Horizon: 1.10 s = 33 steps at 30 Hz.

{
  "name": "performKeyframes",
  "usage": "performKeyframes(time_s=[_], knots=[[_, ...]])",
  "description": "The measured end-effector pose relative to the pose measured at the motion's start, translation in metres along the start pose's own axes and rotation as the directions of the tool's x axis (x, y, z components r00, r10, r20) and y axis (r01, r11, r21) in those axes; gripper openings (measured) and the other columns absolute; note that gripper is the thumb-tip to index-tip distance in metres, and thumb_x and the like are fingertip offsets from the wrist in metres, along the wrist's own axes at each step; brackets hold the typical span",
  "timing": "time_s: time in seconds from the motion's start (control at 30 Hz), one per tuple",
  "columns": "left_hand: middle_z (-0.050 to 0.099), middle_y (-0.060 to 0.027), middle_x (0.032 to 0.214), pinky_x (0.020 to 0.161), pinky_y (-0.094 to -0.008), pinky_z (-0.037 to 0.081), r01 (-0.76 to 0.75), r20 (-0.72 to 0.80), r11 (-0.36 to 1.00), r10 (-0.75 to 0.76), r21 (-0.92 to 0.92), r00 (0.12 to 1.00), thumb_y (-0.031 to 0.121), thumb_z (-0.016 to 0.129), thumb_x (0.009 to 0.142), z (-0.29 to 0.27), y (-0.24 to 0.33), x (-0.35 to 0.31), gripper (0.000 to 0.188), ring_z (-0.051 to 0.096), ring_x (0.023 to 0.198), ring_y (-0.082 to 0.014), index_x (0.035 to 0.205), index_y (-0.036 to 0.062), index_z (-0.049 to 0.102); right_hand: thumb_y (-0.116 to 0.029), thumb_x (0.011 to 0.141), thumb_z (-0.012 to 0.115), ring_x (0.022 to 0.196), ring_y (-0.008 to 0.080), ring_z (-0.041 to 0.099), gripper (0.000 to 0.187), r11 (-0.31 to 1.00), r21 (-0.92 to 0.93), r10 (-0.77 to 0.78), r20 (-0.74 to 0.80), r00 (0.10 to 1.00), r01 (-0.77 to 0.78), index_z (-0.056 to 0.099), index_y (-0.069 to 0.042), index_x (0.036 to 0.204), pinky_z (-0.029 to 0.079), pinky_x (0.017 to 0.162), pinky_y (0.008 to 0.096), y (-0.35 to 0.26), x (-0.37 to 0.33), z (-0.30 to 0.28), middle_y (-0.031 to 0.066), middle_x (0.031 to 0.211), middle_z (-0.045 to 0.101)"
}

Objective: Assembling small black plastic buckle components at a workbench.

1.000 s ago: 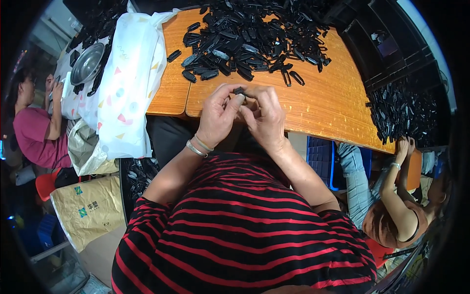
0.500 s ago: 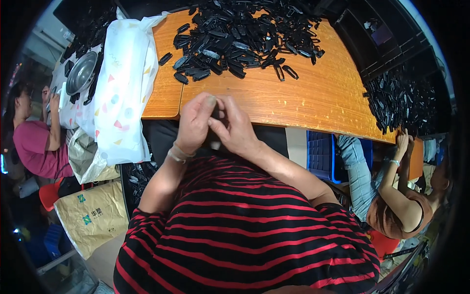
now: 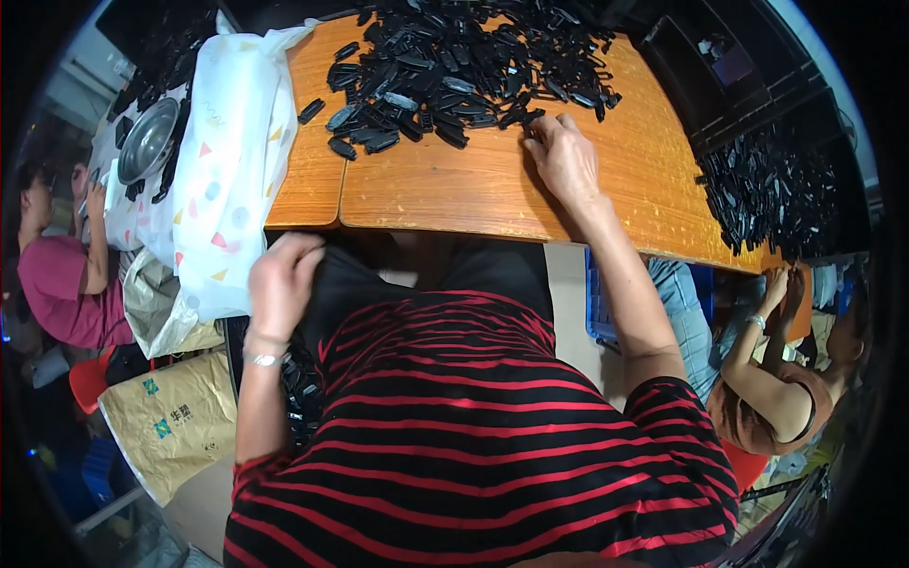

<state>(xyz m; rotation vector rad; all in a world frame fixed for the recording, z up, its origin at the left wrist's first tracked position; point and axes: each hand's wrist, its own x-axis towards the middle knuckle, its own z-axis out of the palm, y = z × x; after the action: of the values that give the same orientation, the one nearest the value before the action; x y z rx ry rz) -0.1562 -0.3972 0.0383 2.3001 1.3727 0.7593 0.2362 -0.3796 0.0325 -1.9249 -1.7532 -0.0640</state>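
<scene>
My right hand (image 3: 563, 161) lies on the wooden table at the near edge of a heap of small black plastic parts (image 3: 436, 71). Its fingers are bent down and drawn together where slim black frames lie; what they grip is hidden beneath them. Off the table's front edge, beside the white patterned sheet, hangs my left hand (image 3: 282, 284). Its fingers are curled and smeared by motion, so I cannot see whether anything is in them. Below it, more black parts (image 3: 301, 388) fill a container by my left side. Several loose black parts (image 3: 343, 149) lie along the heap's near left side.
A white patterned plastic sheet (image 3: 227, 170) covers the table's left part, with a metal bowl (image 3: 149, 142) beyond it. Another black heap (image 3: 767, 194) lies right. One person (image 3: 76, 275) sits left, another (image 3: 776, 398) right. A printed sack (image 3: 175, 426) and a blue crate (image 3: 598, 303) stand below.
My hands were together at the table's front edge and have parted. The right went forward and right to the heap; the left moved left and down, off the table. The view has shifted slightly.
</scene>
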Motion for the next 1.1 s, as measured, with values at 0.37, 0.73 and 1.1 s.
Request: performKeyframes(time_s=[0.37, 0.73, 1.1], knots=[[0.053, -0.0096, 0.089, 0.07, -0.0351, 0.053, -0.526, -0.011, 0.824, 0.54, 0.21, 0.842, 0.002, 0.057, 0.076, 0.112, 0.055, 0.149, 0.015, 0.059, 0.087, -0.0252, 0.09, 0.0047, 0.063, -0.006, 0.082, 0.065, 0.08, 0.0386, 0.064, 0.022, 0.982, 0.158, -0.139, 0.217, 0.966, 0.106, 0.065, 0.0, 0.104, 0.052, 0.072, 0.0432, -0.02, -0.01, 0.003, 0.0203, 0.084, 0.065], [0.054, -0.0099, 0.092, 0.071, -0.037, 0.051, -0.57, 0.053, 0.794, 0.573, 0.212, 0.818, 0.007, 0.065, 0.08, 0.114, 0.061, 0.159, 0.016, 0.059, 0.089, -0.0277, 0.095, 0.002, 0.062, 0.0, 0.079, 0.061, 0.095, 0.0309, 0.064, 0.036, 0.919, 0.005, -0.373, 0.323, 0.869, 0.393, 0.066, -0.014, 0.112, 0.054, 0.076, 0.0392, -0.03, -0.011, -0.014, 0.0117, 0.116, 0.055], [0.062, 0.0001, 0.081, 0.059, -0.0178, 0.045, 0.321, 0.328, 0.383, -0.048, -0.866, 0.943, 0.013, 0.056, 0.096, 0.103, 0.057, 0.11, 0.022, 0.056, 0.066, -0.0046, 0.115, 0.0026, 0.057, -0.009, 0.082, 0.061, 0.09, 0.0317, 0.065, 0.018, 0.87, 0.075, -0.476, 0.381, 0.793, 0.487, 0.062, -0.007, 0.1, 0.053, 0.075, 0.0398, -0.028, -0.014, -0.016, 0.0132, 0.104, 0.059]])
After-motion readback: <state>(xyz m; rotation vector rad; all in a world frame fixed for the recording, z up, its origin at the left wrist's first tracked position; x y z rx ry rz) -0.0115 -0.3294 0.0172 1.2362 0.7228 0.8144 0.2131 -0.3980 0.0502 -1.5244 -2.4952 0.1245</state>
